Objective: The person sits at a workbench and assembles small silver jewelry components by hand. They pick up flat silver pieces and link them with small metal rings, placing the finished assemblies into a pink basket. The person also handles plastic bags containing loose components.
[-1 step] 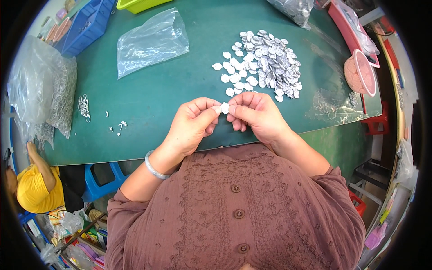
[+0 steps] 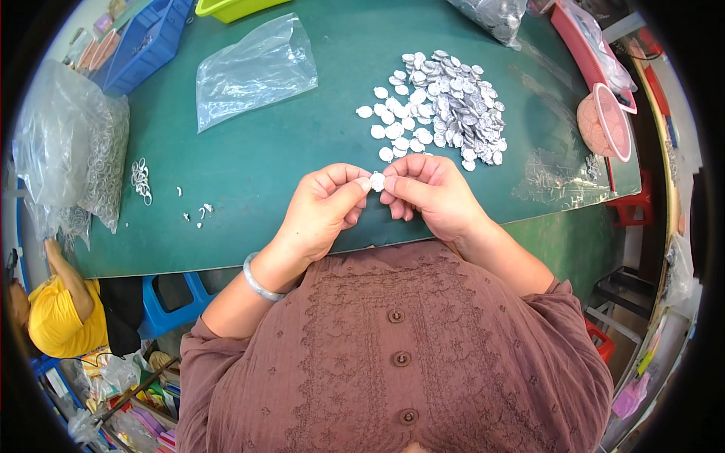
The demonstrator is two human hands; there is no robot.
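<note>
Between my two hands is a small round silver medal [image 2: 377, 181], held just over the near part of the green table [image 2: 249, 162]. My left hand [image 2: 330, 198] pinches its left edge between thumb and forefinger. My right hand [image 2: 423, 189] pinches the opposite edge the same way, the other fingers curled under. Just beyond my hands lies a pile of similar silver medals [image 2: 464, 106], with several loose ones spread along its left side. The face of the held medal is too small to read.
A clear plastic bag [image 2: 257, 72] lies flat beyond my left hand. At the left stand a bag of metal rings [image 2: 106, 162] and a blue bin [image 2: 147, 49]; some loose rings [image 2: 140, 181] lie nearby. A pink basket [image 2: 604, 121] sits at right. A person in yellow [image 2: 68, 317] is at far left.
</note>
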